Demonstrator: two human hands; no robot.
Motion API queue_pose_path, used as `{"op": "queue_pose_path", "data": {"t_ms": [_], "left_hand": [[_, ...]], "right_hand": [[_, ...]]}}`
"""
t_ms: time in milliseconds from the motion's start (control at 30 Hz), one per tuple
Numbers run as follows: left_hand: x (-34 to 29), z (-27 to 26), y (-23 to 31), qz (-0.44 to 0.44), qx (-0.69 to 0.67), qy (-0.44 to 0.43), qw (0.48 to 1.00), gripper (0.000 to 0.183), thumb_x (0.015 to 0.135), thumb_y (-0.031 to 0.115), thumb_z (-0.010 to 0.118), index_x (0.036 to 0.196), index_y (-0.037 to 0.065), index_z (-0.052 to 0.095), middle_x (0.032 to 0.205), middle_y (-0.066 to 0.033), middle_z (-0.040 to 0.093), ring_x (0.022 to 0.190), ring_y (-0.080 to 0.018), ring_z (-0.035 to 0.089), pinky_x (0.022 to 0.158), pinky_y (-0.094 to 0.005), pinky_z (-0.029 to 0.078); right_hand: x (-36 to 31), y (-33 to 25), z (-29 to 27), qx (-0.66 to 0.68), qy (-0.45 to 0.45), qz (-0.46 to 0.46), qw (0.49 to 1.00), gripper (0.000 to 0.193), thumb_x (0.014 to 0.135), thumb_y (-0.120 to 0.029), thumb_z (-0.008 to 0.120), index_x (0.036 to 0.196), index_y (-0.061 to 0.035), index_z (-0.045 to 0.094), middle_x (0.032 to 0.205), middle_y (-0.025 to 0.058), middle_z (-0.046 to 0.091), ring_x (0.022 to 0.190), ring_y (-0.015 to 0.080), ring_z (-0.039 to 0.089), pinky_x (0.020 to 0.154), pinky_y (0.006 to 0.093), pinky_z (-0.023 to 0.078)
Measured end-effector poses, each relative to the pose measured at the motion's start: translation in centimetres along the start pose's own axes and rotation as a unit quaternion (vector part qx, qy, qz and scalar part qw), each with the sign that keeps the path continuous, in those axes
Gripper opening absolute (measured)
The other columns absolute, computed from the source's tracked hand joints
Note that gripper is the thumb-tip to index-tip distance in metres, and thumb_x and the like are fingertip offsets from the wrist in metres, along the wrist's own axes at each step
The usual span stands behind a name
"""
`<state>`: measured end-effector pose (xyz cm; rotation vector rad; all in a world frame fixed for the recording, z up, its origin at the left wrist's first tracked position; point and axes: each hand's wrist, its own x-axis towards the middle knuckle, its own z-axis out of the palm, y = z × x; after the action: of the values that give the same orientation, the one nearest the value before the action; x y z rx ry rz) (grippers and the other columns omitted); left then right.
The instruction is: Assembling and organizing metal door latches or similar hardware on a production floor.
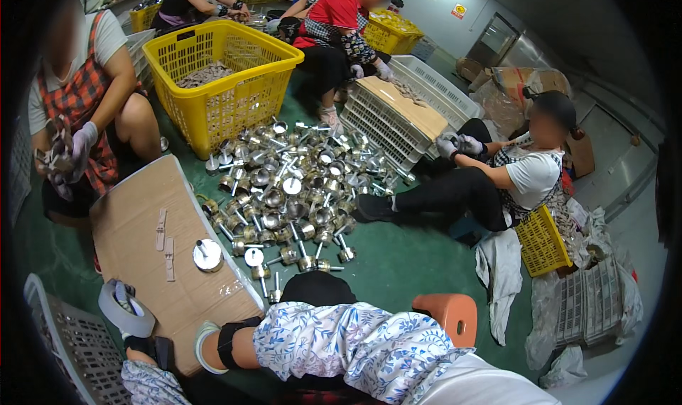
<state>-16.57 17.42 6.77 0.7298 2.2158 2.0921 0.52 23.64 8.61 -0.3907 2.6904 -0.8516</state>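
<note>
My left hand [130, 305] is at the left edge of a cardboard sheet [135, 192], its fingers curled at a pale grey ring-like band [135, 324]; what the band is I cannot make out. My right forearm [241, 347] reaches over the sheet's near edge, with a black strap and a pale cuff at the wrist. The fingers beyond that cuff are hidden. On the sheet stands a round metal part [207, 256] with an upright stem. Left of it lie two slim pale pieces, one farther [161, 227] and one nearer [170, 259].
A heap of metal cups with stems [298, 181] covers the green floor ahead. Behind it stands a yellow basket [213, 101]. Co-workers sit left, right and behind. An orange stool [444, 316] is at my right, a grey crate [67, 348] at my left. White crates [387, 114] are stacked far right.
</note>
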Motion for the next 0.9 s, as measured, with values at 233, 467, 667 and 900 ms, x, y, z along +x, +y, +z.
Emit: {"op": "queue_pose_path", "data": {"t_ms": [233, 467, 667, 900], "left_hand": [[0.9, -2.1, -4.0, -0.063, -0.043, 0.002, 0.997, 0.029, 0.093, 0.022, 0.052, 0.108, -0.002, 0.054, 0.082, -0.003, 0.05, 0.072, -0.0122, 0.046, 0.07, -0.0258, 0.041], [0.9, -2.4, -4.3, -0.045, -0.001, -0.029, 0.999, 0.029, 0.093, 0.023, 0.052, 0.106, -0.003, 0.053, 0.085, -0.0045, 0.051, 0.073, -0.0135, 0.046, 0.07, -0.0269, 0.04], [-0.1, -0.8, -1.1, 0.004, 0.025, -0.013, 1.0, 0.027, 0.093, 0.021, 0.051, 0.102, -0.004, 0.054, 0.079, -0.0051, 0.05, 0.07, -0.0138, 0.046, 0.068, -0.0273, 0.04], [0.2, -1.6, -1.4, -0.009, 0.033, -0.036, 0.999, 0.029, 0.093, 0.018, 0.05, 0.104, -0.008, 0.055, 0.08, -0.0093, 0.054, 0.069, -0.0151, 0.049, 0.068, -0.0269, 0.042]], "right_hand": [[0.8, 0.5, 0.8, -0.004, -0.009, -0.002, 1.0, 0.03, 0.087, -0.024, 0.053, 0.11, -0.0112, 0.067, 0.113, 0.0113, 0.065, 0.1, 0.0292, 0.063, 0.077, 0.0464, 0.049], [1.5, 0.6, 1.4, -0.002, -0.013, -0.001, 1.0, 0.031, 0.087, -0.024, 0.054, 0.112, -0.012, 0.066, 0.114, 0.0106, 0.065, 0.101, 0.0285, 0.063, 0.077, 0.0462, 0.049], [2.0, 1.3, 2.5, -0.016, -0.017, 0.001, 1.0, 0.033, 0.087, -0.027, 0.056, 0.116, -0.0142, 0.065, 0.118, 0.0086, 0.063, 0.105, 0.0277, 0.061, 0.078, 0.0491, 0.049], [1.9, 0.8, 2.0, -0.069, -0.125, 0.041, 0.989, 0.035, 0.087, -0.029, 0.056, 0.12, -0.0175, 0.063, 0.123, 0.005, 0.061, 0.11, 0.027, 0.059, 0.077, 0.054, 0.047]]}}
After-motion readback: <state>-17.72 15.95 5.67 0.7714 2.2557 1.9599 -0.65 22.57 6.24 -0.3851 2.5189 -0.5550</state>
